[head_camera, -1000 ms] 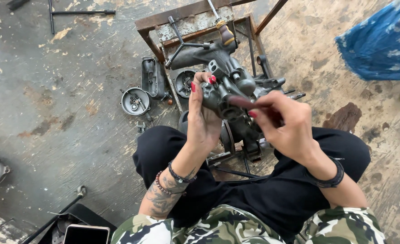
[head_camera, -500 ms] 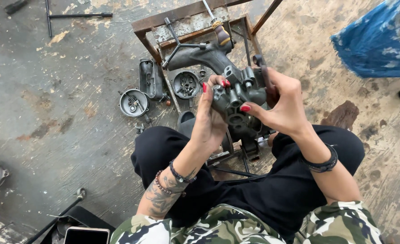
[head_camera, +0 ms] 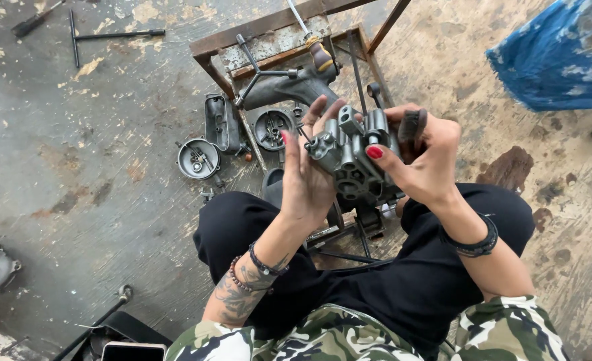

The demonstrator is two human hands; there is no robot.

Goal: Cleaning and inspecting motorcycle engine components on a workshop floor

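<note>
Fingers (head_camera: 376, 152) around grey engine part (head_camera: 352, 164)

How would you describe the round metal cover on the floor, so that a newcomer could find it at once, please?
Start at the rusty metal stand in front of the seated person and look down its left leg to the grey floor. Three dark parts lie there; the round metal cover is the one farthest left. It is a light grey dish facing up, unlike the oblong black cover and the darker round part beside it.

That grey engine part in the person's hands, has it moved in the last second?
Yes. The grey engine part has been lifted up and toward the person, away from the rusty metal stand, held between the left hand and right hand.
</note>
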